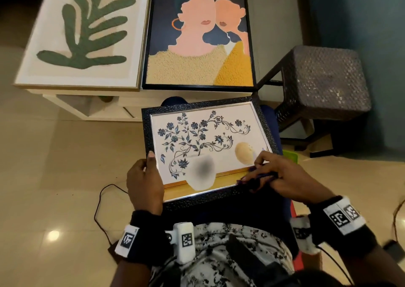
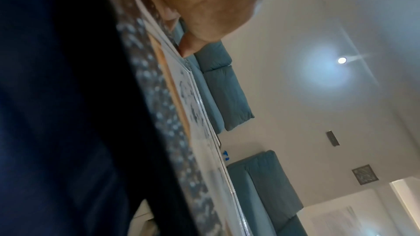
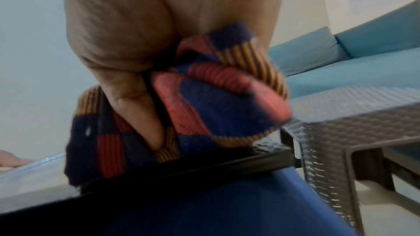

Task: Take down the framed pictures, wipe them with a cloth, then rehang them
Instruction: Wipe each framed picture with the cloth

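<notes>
Three framed pictures are visible. One, the floral picture (image 1: 206, 146), with a black textured frame, a silver inner edge and a design of blue flowers rising from a pale vase, lies face up on the person's lap. The left hand (image 1: 145, 181) grips its left edge, the thumb lying flat on the glass and the fingers wrapped beneath the frame. The right hand (image 1: 285, 177) holds one checked cloth (image 3: 204, 107) of blue, red and yellow-striped squares, bunched under curled fingers and pressed against the lower right corner of the frame. The other two pictures lie flat, side by side and touching, on one white low table (image 1: 92, 104) beyond the knees: the leaf picture (image 1: 81, 34), a green leaf in a light wooden frame, on the left, and the portrait picture (image 1: 199, 36), two faces in a black frame, on the right. One dark woven stool (image 1: 324, 80) stands on the floor to the right of the table. One black cable (image 1: 103, 201) trails across the tiled floor beside the left hand.
</notes>
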